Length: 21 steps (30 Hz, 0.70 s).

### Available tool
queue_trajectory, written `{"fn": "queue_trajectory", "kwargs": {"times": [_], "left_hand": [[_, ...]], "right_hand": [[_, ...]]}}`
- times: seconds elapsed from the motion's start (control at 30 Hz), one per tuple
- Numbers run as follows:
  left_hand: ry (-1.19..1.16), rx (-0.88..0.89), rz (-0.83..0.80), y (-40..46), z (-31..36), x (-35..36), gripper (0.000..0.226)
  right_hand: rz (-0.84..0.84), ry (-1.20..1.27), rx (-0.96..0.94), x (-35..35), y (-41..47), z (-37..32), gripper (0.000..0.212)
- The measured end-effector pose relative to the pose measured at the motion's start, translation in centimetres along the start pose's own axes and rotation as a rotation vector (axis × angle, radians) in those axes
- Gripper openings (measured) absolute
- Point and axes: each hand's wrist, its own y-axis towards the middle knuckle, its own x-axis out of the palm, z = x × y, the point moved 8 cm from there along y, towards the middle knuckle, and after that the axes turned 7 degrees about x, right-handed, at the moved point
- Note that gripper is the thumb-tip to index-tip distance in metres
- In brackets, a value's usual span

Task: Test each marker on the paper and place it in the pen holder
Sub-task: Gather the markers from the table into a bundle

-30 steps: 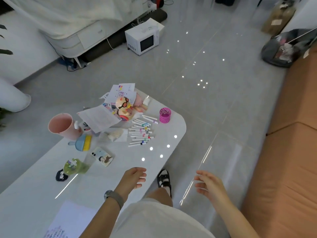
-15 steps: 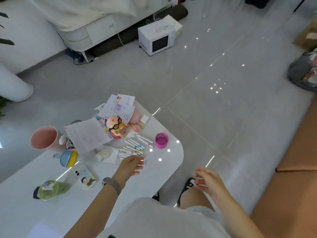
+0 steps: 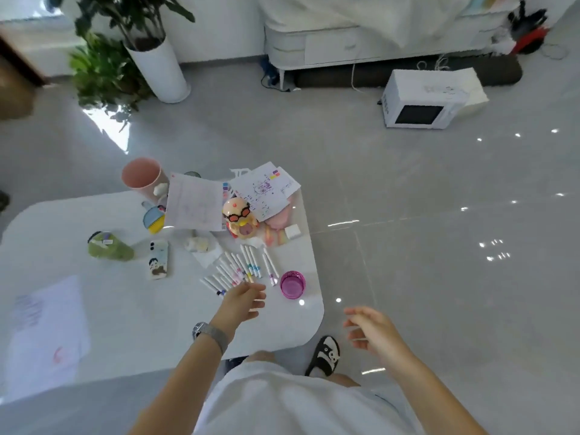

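Note:
Several white markers [image 3: 238, 268] with coloured caps lie in a loose row on the white table [image 3: 125, 309], near its right end. A pink mesh pen holder [image 3: 292, 284] stands just right of them. My left hand [image 3: 243, 301] hovers at the near end of the marker row, fingers relaxed, holding nothing. My right hand [image 3: 370, 329] hangs open over the floor, right of the table corner. A white paper sheet [image 3: 47, 328] lies at the table's near left. Scribbled sheets [image 3: 265, 191] lie at the far edge.
A pink cup [image 3: 142, 175], a cartoon figure with red glasses [image 3: 240, 219], a phone [image 3: 158, 259], a green bottle [image 3: 108, 246] and a blue-yellow brush [image 3: 153, 218] crowd the table. A microwave [image 3: 423, 103] and a potted plant [image 3: 157, 64] stand on the floor beyond.
The view swung left as I moved round the table end. My left hand reached forward to the near end of the markers. My right hand stayed open beside the table.

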Motion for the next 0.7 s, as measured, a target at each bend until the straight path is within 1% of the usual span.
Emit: {"fn": "queue_trajectory", "kwargs": {"times": [0.13,0.23,0.33,0.57,0.7], "left_hand": [[-0.094,-0.003,0.073,-1.0,-1.3,0.7,0.019],[-0.154,-0.011,0.144,-0.9,-2.4,-0.2,0.020],[-0.208,-0.031,0.215,-0.1,-4.0,-1.7,0.021],[-0.250,-0.106,0.274,5.3,-9.1,-4.4,0.023],[-0.260,-0.157,0.278,9.8,-12.6,-5.7,0.023]], "right_hand": [[-0.103,-0.153,0.003,1.7,2.6,-2.1,0.018],[-0.169,-0.290,-0.010,4.5,4.8,-3.7,0.018],[-0.212,-0.377,-0.022,7.5,7.0,-5.0,0.017],[-0.204,-0.442,0.010,14.2,14.4,-5.6,0.019],[-0.177,-0.407,0.022,17.3,18.9,-5.2,0.026]]}}
